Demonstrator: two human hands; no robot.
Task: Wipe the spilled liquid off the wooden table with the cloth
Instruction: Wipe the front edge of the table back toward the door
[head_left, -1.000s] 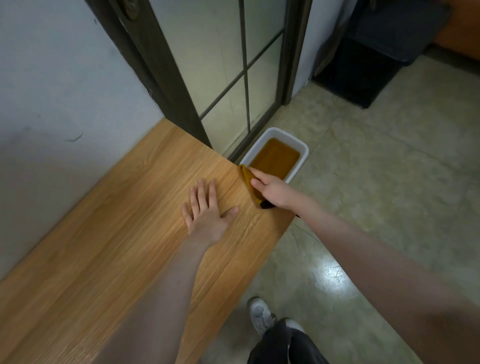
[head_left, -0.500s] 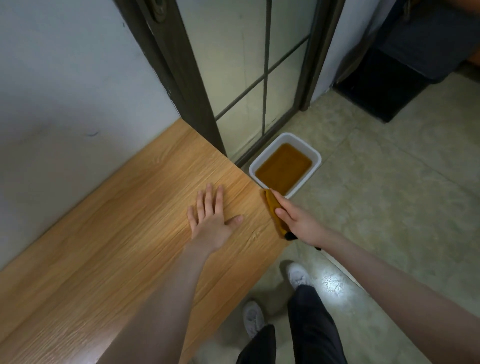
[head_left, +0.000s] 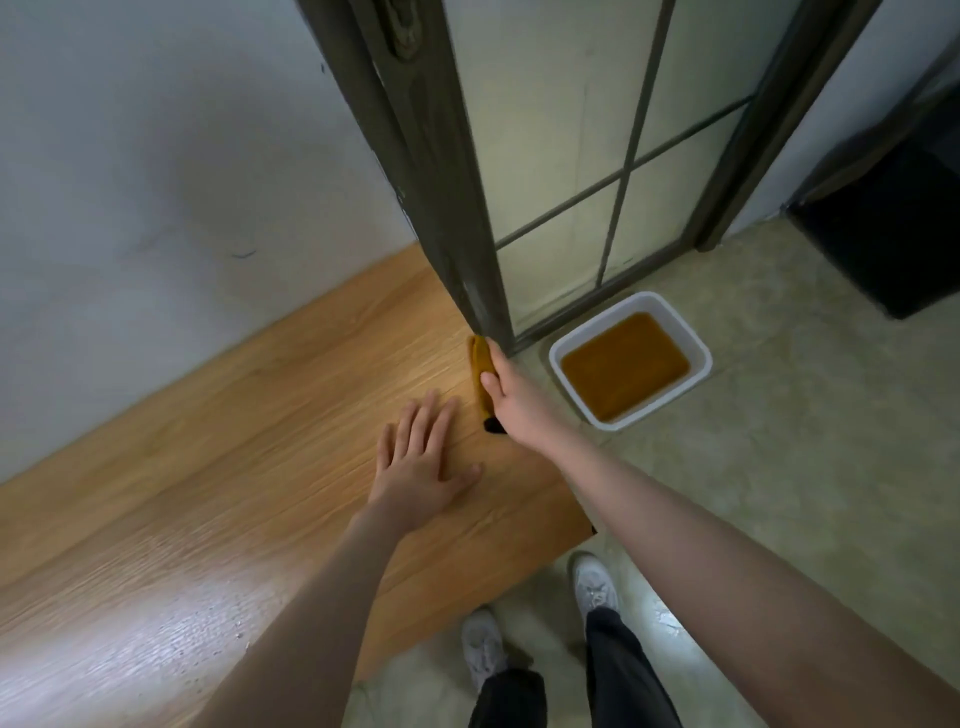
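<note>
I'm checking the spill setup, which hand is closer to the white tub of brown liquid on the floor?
Right. The right hand holds the cloth at the table's far edge, just left of the tub. The left hand lies flat on the table, farther from it.

Wall (head_left: 156, 156): pale grey-white, scuffed (one small dark mark).
Door (head_left: 571, 156): dark frame, frosted panes.
Floor (head_left: 805, 467): greenish tile, glossy.
Cabinet (head_left: 893, 234): black, far right corner.

Both forearms (head_left: 322, 597) are bare, no sleeves are seen; dark trousers (head_left: 618, 670) and pale grey laced sneakers (head_left: 595, 584) are worn.
</note>
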